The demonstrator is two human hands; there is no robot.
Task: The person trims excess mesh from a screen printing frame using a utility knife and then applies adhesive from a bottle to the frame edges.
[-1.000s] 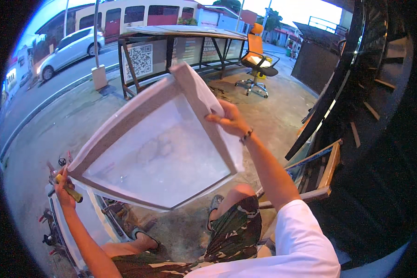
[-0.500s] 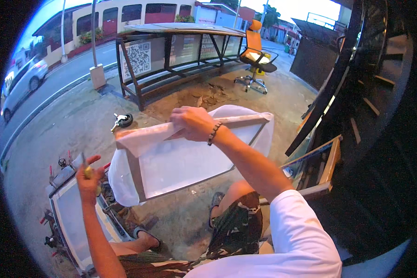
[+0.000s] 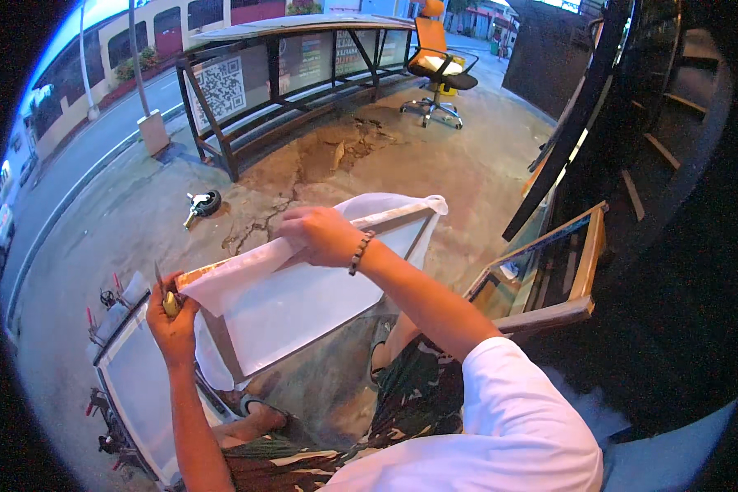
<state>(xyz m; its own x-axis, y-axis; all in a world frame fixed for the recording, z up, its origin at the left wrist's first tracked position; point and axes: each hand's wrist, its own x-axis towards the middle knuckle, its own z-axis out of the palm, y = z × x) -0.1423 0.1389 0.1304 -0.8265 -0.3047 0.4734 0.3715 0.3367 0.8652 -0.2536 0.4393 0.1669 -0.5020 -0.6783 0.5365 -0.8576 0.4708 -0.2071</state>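
Observation:
A wooden frame (image 3: 236, 348) with white mesh fabric (image 3: 303, 307) over it is tilted in front of me, its loose cloth hanging past the edges. At the middle of its upper bar, my right hand (image 3: 316, 234) is closed on the fabric. My left hand (image 3: 170, 324) is at the frame's left corner, fingers wrapped round a knife (image 3: 170, 303) with a yellowish handle and its narrow blade pointing up. Bare orange-brown wood shows along the bar beside that hand. Whether the left fingers also grip the frame, I cannot tell.
Below left stands a clamp-fitted stand with a pale framed panel (image 3: 131, 377). A caster wheel (image 3: 209, 203) lies on the cracked concrete. Ahead are a long dark-framed table (image 3: 295, 33) and an orange-backed office chair (image 3: 432, 61). Another wooden frame (image 3: 582, 307) leans at right.
My left hand has come right and reached the frame's left corner with the knife. The frame has shifted left and slightly down at that end; my right hand remains on the fabric.

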